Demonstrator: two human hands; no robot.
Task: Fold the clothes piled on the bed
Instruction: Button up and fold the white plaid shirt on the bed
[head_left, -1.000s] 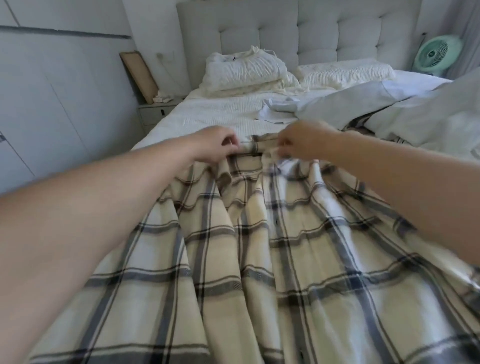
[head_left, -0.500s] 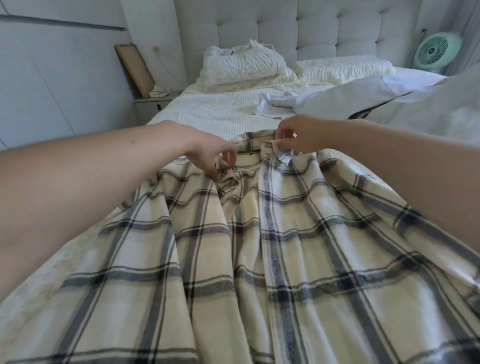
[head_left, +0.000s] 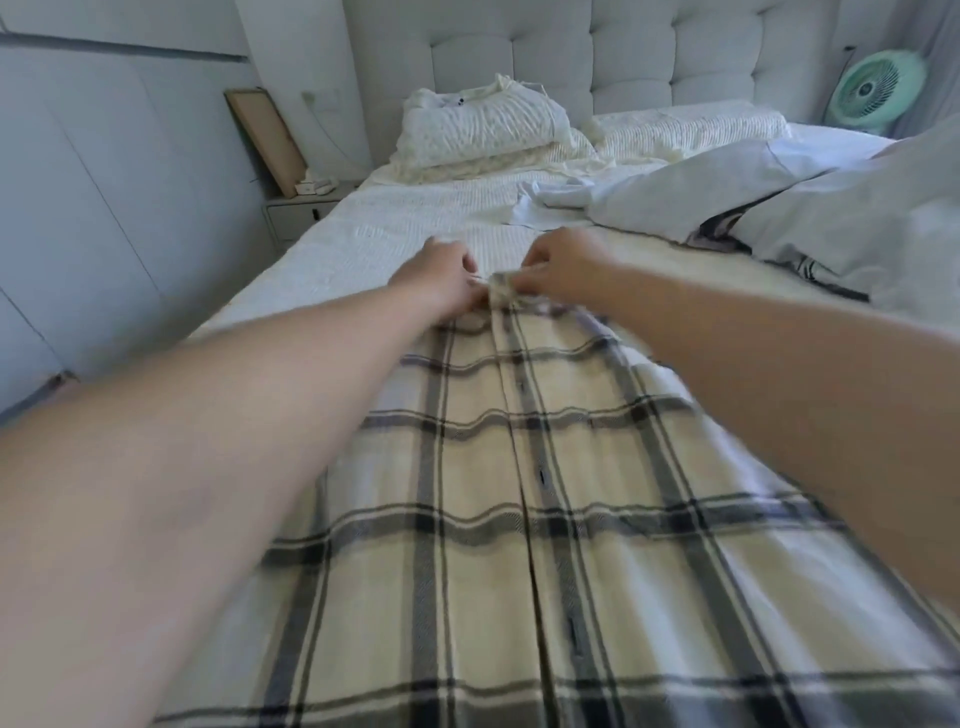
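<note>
White bed (head_left: 363, 228) ahead — both hands, left hand (head_left: 441, 278) and right hand (head_left: 558, 270), pinch plaid shirt (head_left: 519, 493) collar edge.

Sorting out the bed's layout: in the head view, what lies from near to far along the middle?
plaid shirt → left hand and right hand at its far end → white bedspread → pillows → headboard
</note>
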